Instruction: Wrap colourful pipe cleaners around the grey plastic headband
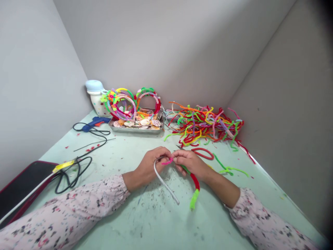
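A hair band (166, 184) is held between my hands over the middle of the table. One of its arms is bare and greyish white; the other (195, 184) is wrapped in red and green fuzzy pipe cleaner. My left hand (151, 163) is closed around the band near its top, fingertips pinched. A short pink pipe cleaner (167, 161) curls at the band between my fingertips. My right hand (189, 162) pinches there too, its thumb and forefinger against the pink piece, with the wrapped arm passing below its palm. Red-handled scissors (205, 153) lie just behind my right hand.
A metal tray (135, 130) of seashells carries several wrapped hair bands (125, 107). To its right lies a tangled heap of pipe cleaners (203, 121). On the left are a white bottle (98, 100), a blue glue gun (93, 124), looped black cord (90, 166) and a dark flat device (31, 178).
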